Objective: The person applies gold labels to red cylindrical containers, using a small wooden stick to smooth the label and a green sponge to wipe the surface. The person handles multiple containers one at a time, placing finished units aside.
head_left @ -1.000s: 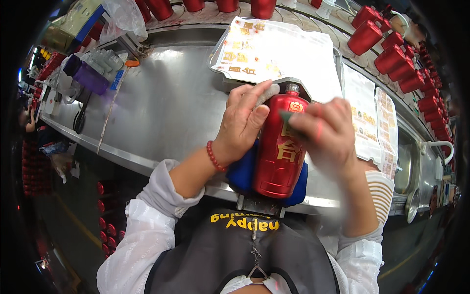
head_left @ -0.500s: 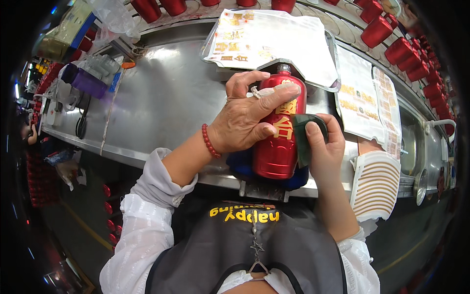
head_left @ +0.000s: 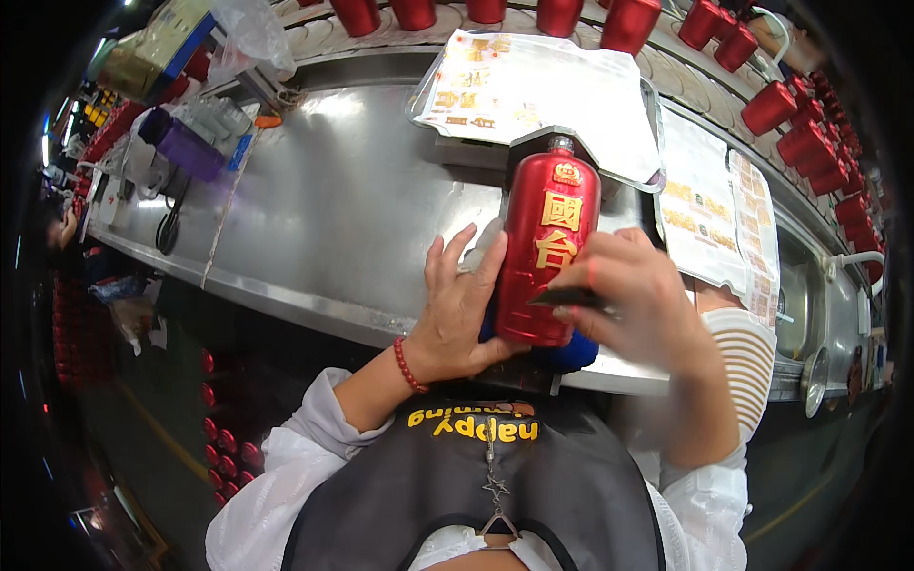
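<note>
A glossy red bottle (head_left: 533, 300) lies on its back with its neck pointing away from me, raised gold characters (head_left: 560, 211) running down its front. My left hand (head_left: 457, 314) is open along the bottle's left side, index finger and thumb touching it; one finger wears a whitish cover. Over the lower right of the bottle, my right hand (head_left: 633, 295) pinches a thin dark green scraper (head_left: 571, 298), its pointed corner at the red surface below the characters. Part of a blue cloth-like pad (head_left: 571, 357) shows beneath the bottle; the rest is hidden.
White transfer sheets with gold characters (head_left: 562, 81) lie on a tray beyond the bottle. More sheets (head_left: 700, 181) lie to the right, beside a ribbed white piece (head_left: 745, 352). Red bottles (head_left: 633, 24) line a conveyor (head_left: 666, 71) at the back. A purple bottle (head_left: 190, 152) stands left on the metal table (head_left: 352, 171).
My left hand has slid down from across the bottle's front to its left side, uncovering the upper characters. My right hand has turned over, bringing the scraper across the lower front.
</note>
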{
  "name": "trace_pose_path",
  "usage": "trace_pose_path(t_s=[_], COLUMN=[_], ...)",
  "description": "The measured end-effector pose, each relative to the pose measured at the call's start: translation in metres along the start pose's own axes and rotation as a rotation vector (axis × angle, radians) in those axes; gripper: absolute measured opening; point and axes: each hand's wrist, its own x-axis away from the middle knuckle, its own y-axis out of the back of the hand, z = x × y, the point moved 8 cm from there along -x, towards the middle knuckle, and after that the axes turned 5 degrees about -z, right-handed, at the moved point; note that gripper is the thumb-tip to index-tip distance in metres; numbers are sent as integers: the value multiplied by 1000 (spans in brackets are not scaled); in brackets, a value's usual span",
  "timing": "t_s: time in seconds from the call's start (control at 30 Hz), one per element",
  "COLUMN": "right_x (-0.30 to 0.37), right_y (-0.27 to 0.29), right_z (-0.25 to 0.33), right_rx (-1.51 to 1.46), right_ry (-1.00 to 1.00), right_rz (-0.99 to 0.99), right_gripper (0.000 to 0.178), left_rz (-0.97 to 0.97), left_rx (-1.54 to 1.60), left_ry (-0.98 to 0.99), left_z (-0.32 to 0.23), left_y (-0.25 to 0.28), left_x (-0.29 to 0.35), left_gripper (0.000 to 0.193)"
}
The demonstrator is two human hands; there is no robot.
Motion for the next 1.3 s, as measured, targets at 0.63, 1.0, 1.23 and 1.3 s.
trace_pose_path(t_s=[0.63, 1.0, 1.23, 1.3], right_x=[30, 111, 210, 204], right_y=[-16, 127, 174, 179], right_z=[5, -188, -350, -357], right_rx=[-237, 638, 633, 620], right_ry=[66, -443, -1308, -1386], right_rz=[132, -394, 12, 54], right_gripper=[23, 26, 35, 48], left_rz=[-46, 192, 157, 149], left_rx=[1, -53, 73, 74], left_ry=[15, -585, -506, -508], left_z=[2, -32, -36, -34], left_y=[-4, 1, -4, -4], left_x=[1, -100, -93, -92], left_gripper=[105, 64, 62, 61])
